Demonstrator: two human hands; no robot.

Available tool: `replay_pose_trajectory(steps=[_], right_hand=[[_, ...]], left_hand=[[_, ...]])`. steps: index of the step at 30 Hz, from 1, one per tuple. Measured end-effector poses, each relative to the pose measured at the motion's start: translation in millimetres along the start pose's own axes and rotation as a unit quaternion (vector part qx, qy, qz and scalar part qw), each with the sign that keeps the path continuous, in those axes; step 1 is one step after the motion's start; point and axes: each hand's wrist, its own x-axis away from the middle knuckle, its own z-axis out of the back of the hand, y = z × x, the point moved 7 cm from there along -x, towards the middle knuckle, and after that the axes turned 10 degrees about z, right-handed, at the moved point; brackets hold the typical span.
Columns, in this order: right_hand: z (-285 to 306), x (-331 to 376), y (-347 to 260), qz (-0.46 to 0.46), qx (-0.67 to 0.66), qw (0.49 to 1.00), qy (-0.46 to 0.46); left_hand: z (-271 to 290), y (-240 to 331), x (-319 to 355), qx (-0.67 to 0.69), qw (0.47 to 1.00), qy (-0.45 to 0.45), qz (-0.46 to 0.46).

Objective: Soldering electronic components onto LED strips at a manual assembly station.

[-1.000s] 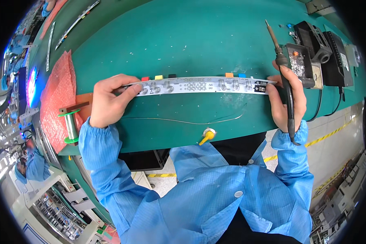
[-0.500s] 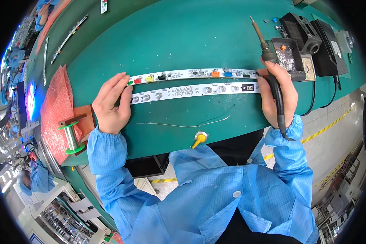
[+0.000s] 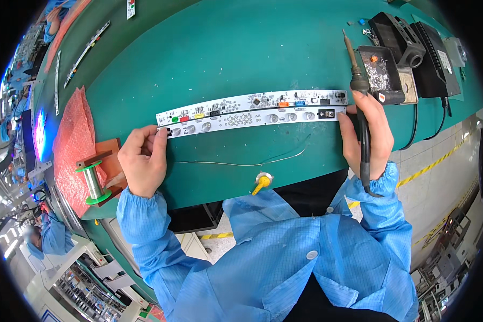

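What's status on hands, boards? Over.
Left hand pinching left end of lower circuit board strip. Right hand gripping soldering iron, at that strip's right end. Upper circuit board strip alongside. Thin wire clear of both.

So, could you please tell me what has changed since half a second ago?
The gap between the upper board and the lower board has narrowed. The left hand has drawn toward the person, its fingers leaving the upper board's left end for the lower board's left end. The right hand still holds the soldering iron; the solder spool and loose wire have stayed put.
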Motion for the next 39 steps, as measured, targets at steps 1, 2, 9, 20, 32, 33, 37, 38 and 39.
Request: replay_pose_trajectory(steps=[1,2,9,20,32,33,37,38,39], right_hand=[[0,1,1,-0.001,-0.006,1.000,0.004],[1,2,2,-0.005,-0.014,1.000,0.008],[14,14,0,0.039,0.007,0.999,0.028],[17,25,-3,0.078,-0.004,0.996,0.039],[18,30,-1,0.066,-0.046,0.996,0.040],[18,30,-1,0.071,-0.046,0.996,0.039],[20,32,2,0.056,-0.055,0.996,0.038],[21,32,3,0.054,-0.062,0.996,0.040],[21,33,4,0.053,-0.069,0.995,0.042]], left_hand=[[0,-4,1,0.016,1.000,-0.009,0.018],[1,-7,4,0.045,0.999,-0.002,0.028],[6,-10,22,0.122,0.992,0.002,0.015],[7,13,29,-0.004,0.992,0.032,-0.119],[0,55,45,-0.119,0.968,0.078,-0.205],[-1,65,50,-0.117,0.966,0.086,-0.214],[-39,110,75,-0.011,0.972,0.008,-0.236],[-57,121,79,0.015,0.966,-0.020,-0.258],[-72,130,82,0.028,0.962,-0.034,-0.270]])
